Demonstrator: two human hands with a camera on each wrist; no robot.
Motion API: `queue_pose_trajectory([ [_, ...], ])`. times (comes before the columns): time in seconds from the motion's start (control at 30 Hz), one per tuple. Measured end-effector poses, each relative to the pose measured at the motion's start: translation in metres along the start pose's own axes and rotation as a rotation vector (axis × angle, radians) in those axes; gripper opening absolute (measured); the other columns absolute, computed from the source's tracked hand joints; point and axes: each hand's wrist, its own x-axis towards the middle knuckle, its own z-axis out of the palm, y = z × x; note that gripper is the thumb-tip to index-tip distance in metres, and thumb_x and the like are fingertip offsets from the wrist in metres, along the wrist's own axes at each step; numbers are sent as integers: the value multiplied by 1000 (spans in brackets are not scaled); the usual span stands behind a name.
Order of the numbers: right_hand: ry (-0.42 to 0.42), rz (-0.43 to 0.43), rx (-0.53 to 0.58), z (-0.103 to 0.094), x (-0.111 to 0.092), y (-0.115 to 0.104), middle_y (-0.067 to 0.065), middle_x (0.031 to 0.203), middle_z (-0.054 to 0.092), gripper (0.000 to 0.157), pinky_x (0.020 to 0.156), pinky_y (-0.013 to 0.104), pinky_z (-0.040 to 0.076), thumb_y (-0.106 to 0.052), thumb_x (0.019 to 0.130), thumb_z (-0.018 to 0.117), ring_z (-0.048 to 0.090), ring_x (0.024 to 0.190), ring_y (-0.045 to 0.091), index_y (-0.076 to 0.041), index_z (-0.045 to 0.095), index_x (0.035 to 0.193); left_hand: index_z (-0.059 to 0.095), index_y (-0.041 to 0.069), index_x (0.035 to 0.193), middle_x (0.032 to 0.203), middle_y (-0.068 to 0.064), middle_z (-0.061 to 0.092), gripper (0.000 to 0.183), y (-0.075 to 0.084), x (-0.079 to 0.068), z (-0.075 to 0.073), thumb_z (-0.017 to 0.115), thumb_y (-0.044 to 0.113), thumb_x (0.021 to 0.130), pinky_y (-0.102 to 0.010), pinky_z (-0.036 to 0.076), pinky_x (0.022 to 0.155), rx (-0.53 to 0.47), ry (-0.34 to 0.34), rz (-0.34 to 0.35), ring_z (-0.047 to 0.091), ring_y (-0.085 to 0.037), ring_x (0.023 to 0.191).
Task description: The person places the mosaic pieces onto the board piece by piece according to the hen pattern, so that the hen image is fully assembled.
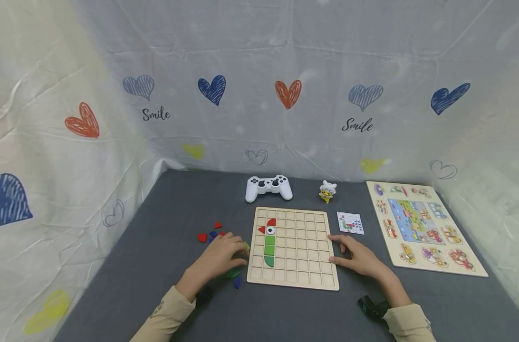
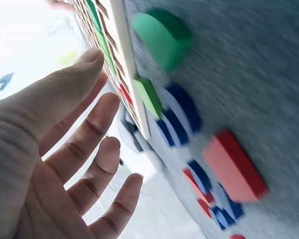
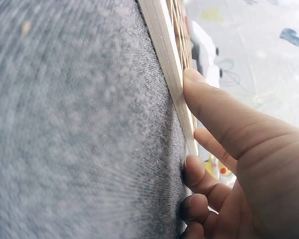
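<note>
1. Grid board [image 1: 302, 247]: lies flat on the dark table cover [image 1: 144, 247], between the hands. Near-square outline; no long axis can be judged.
2. Set pieces: one line in the board's left part, long axis running away from the person. Far to near: red quarter piece [image 1: 271, 222], eye piece [image 1: 270, 230], two green squares [image 1: 270, 240], green quarter piece [image 1: 269, 261]. A red triangle [image 1: 261, 230] beside the eye points left.
3. Right hand [image 1: 358, 256]: index finger and thumb touch the board's right edge, spaced apart; no closed grip.
4. Left hand [image 1: 221, 254]: fingers loosely spread, nothing held; situated among loose pieces by the left edge. Nearby: lime piece [image 2: 148, 97], just beside the board, and red block [image 2: 234, 167].
5. Pattern card [image 1: 350, 223]: right of the board; print too small to read.
6. White controller [image 1: 269, 187]: beyond the board, handles toward the person; brand not legible. Figurine [image 1: 327, 191] to its right.
7. Picture puzzle [image 1: 419, 264]: far right, long axis slanting away leftward.
8. Backdrop [image 1: 242, 128]: "Smile" legible twice, among hearts.
</note>
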Motion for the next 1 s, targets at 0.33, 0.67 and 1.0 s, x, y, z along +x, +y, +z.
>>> queue_pose_trajectory([
  [0.33, 2, 2, -7, -1, -2, 2, -2, 81, 42, 58, 54, 21, 27, -36, 80, 70, 29, 60, 2, -13, 51, 129, 71, 23, 94, 90, 8, 60, 25, -13, 0, 3, 79, 30, 71, -35, 41, 71, 36, 37, -32, 51, -13, 83],
  [0.67, 9, 2, 3, 0, -2, -1, -2, 80, 42, 57, 53, 22, 26, -35, 80, 71, 28, 60, 1, -12, 52, 129, 69, 17, 106, 98, 2, 62, 37, -13, 11, 7, 77, 31, 74, -39, 45, 76, 48, -10, -71, 53, -17, 89],
  [1.0, 7, -5, -9, 0, -1, 0, -2, 81, 42, 58, 54, 21, 27, -36, 80, 71, 26, 61, -2, -13, 51, 130, 70, 20, 101, 95, 2, 62, 29, -12, 17, 8, 78, 27, 74, -40, 45, 77, 57, -24, -85, 53, -18, 89],
])
